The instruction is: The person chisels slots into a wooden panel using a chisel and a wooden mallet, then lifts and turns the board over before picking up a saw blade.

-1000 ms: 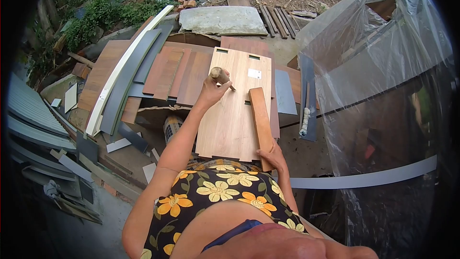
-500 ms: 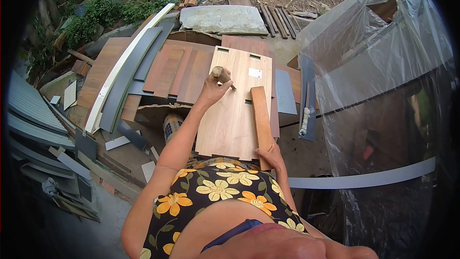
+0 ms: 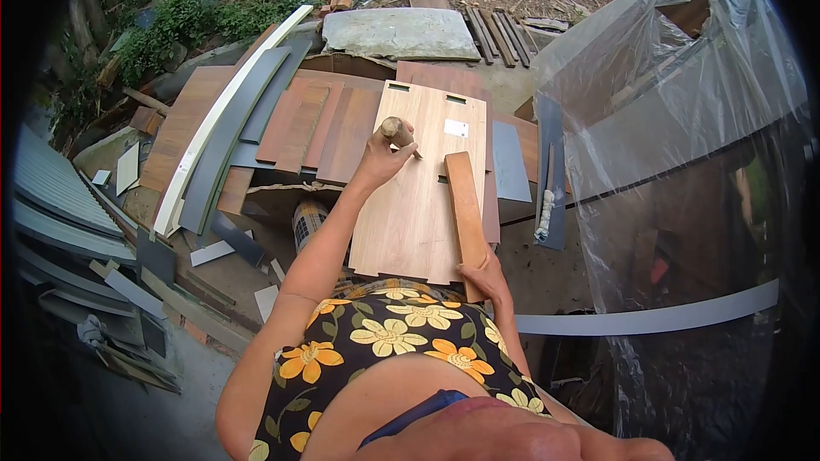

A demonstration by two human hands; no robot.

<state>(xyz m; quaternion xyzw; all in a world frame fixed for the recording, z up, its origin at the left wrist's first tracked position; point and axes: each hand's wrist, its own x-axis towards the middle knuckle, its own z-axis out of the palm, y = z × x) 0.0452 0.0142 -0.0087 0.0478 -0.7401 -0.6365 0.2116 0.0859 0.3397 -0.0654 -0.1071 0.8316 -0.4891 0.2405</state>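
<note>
Wood-handled tool (image 3: 395, 129) in the left hand (image 3: 381, 159), wooden bar (image 3: 464, 205) in the right hand (image 3: 485, 277), both over a pale panel (image 3: 395, 218).
The left hand closes round the handle, the tool tilted with its narrow end at the panel's surface; the right hand grips the bar's near end, most of the fingers hidden. The bar runs along the panel's right side; whether it rests there cannot be told. The tool looks stiff and light, its round handle likely to turn unless wrapped firmly, well clear of the narrow end. The bar looks solid and heavier, best held near one end. The panel looks rigid, perhaps more fragile beside its cut slots (image 3: 456, 100). Beyond it lie reddish-brown boards (image 3: 348, 134) on the left and a plastic sheet (image 3: 636, 94) on the right.
</note>
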